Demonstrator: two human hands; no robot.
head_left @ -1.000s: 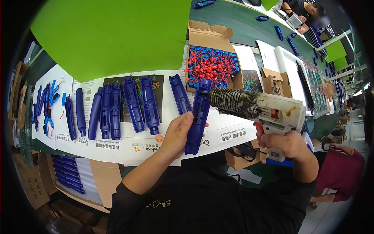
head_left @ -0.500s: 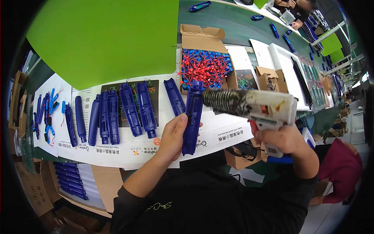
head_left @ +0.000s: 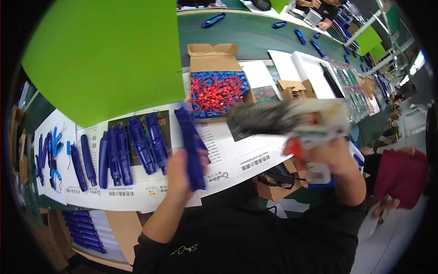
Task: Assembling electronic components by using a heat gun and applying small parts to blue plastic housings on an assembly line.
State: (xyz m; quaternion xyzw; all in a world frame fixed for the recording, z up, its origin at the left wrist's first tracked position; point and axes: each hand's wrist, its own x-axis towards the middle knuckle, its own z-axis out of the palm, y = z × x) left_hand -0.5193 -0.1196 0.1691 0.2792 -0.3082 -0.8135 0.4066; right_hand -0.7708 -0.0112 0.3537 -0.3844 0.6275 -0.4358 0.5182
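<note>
My left hand [head_left: 179, 173] is closed around a long blue plastic half-shell [head_left: 190, 150], tilted and blurred by motion. Behind it, partly covered, another blue shell [head_left: 202, 145] shows on the paper. In my right hand [head_left: 331, 160] is a white pistol-grip tool [head_left: 319, 121] with a red trigger and a blackened, ribbed barrel pointing left. The barrel is apart from the held shell, in front of the box of red-wired parts. Several more blue half-shells [head_left: 122, 155] lie in a row on the white sheet, left of my left hand.
An open cardboard box [head_left: 212, 64] holds blue parts with red wires. A green panel [head_left: 100, 55] stands at the back left. Blue wired parts [head_left: 57, 146] lie far left. A carton [head_left: 121, 196] of stacked shells is below. Another person [head_left: 321, 13] sits across the green bench.
My left hand has swung the half-shell left, away from the tool's barrel. The tool stays in my right hand, and the whole view has shifted.
</note>
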